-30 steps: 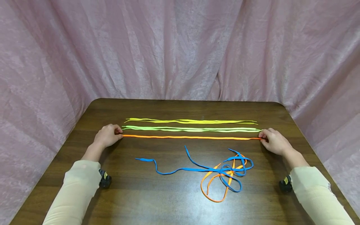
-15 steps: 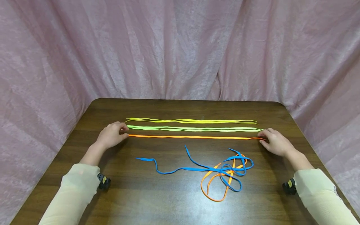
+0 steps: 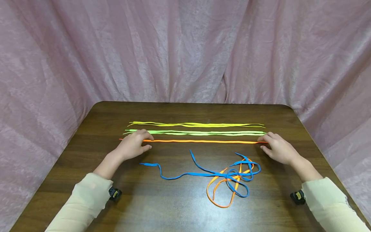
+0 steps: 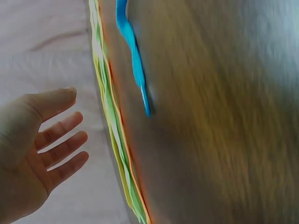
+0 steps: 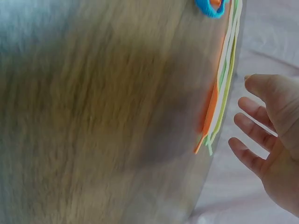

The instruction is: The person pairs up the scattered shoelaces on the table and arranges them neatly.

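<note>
A straight orange shoelace [image 3: 191, 141] lies across the table, the nearest of the parallel rows. My left hand [image 3: 133, 144] is over its left part, hiding a stretch of it; in the left wrist view the same hand [image 4: 39, 140] shows spread fingers [image 4: 65, 147] and nothing held. Near the other end is my right hand [image 3: 279, 148], its fingertips overlapping the lace. The right wrist view shows this hand [image 5: 275, 135] with thumb and fingers apart, holding nothing. Just beyond lie light green shoelaces [image 3: 200, 133], then yellow shoelaces [image 3: 200, 124].
Closer to me, a blue shoelace [image 3: 200, 174] lies loosely tangled with another orange shoelace [image 3: 213, 199] on the right half of the brown wooden table [image 3: 162, 206]. Its far edge meets a pink curtain [image 3: 185, 58].
My left hand has let go of the orange shoelace's left end and moved right along it. The right hand has released the other end and shifted slightly left.
</note>
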A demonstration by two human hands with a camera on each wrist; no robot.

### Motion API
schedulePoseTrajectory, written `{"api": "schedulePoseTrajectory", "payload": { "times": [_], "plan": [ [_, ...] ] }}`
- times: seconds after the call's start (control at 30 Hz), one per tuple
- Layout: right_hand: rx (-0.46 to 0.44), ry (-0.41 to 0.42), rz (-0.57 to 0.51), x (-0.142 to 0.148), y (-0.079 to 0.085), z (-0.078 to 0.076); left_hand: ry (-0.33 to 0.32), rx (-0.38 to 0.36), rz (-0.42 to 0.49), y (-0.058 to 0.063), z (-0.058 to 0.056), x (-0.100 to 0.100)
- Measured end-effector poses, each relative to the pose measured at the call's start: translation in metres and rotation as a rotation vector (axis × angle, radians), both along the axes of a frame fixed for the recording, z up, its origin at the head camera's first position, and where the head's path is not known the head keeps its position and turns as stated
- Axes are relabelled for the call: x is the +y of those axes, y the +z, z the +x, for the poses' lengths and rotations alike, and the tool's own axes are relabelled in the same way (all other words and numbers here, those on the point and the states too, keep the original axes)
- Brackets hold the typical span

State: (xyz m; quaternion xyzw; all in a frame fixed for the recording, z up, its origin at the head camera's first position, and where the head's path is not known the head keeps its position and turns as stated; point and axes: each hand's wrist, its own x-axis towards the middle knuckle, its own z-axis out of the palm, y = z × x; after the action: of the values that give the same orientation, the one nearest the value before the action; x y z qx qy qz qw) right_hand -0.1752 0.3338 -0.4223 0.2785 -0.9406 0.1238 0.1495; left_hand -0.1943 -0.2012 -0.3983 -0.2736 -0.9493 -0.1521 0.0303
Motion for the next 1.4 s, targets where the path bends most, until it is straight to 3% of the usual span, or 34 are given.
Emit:
{"api": "schedulePoseTrajectory", "payload": {
  "times": [0.23, 0.67, 1.1, 1.4],
  "plan": [
    [0.048, 0.085, 0.008, -0.018, -0.001, 0.007, -0.114, -0.011, 0.001, -0.003, 0.012, 0.021],
    [0.031, 0.270, 0.027, -0.065, 0.002, 0.027, -0.253, 0.001, -0.047, -0.007, 0.030, 0.053],
    [0.018, 0.450, -0.013, -0.105, -0.005, 0.048, -0.308, 0.006, -0.065, -0.011, 0.040, 0.069],
    [0.030, 0.535, 0.071, -0.130, -0.009, 0.062, -0.343, -0.008, -0.085, -0.014, 0.046, 0.076]
  ]
}}
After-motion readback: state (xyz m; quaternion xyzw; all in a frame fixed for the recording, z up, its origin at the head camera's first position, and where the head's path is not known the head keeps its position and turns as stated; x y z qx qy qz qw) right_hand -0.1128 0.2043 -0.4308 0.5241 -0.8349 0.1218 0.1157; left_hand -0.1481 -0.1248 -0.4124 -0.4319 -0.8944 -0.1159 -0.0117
